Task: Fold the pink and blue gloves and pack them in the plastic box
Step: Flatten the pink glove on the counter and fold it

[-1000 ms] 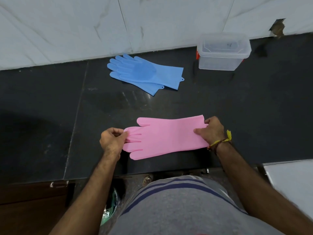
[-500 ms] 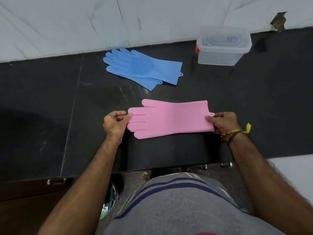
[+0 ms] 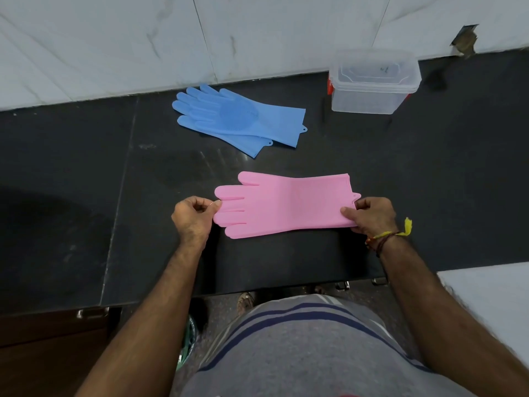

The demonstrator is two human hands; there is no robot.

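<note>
The pink gloves (image 3: 286, 203) lie flat on the black counter (image 3: 429, 173), fingers pointing left, cuff to the right. My left hand (image 3: 194, 214) pinches the fingertips at the left end. My right hand (image 3: 370, 213) grips the cuff at the right end, thumb on top. The blue gloves (image 3: 240, 120), two stacked flat, lie farther back near the wall, apart from both hands. The clear plastic box (image 3: 372, 84) with its lid on stands at the back right against the wall.
A white marble wall (image 3: 257, 32) backs the counter. The counter's front edge runs just below the pink gloves. A white surface (image 3: 492, 293) sits at the lower right and a wooden cabinet (image 3: 43, 353) at the lower left.
The pink gloves have been slid away from the front edge and laid out straighter. My right hand shifted from on top of the cuff to its end.
</note>
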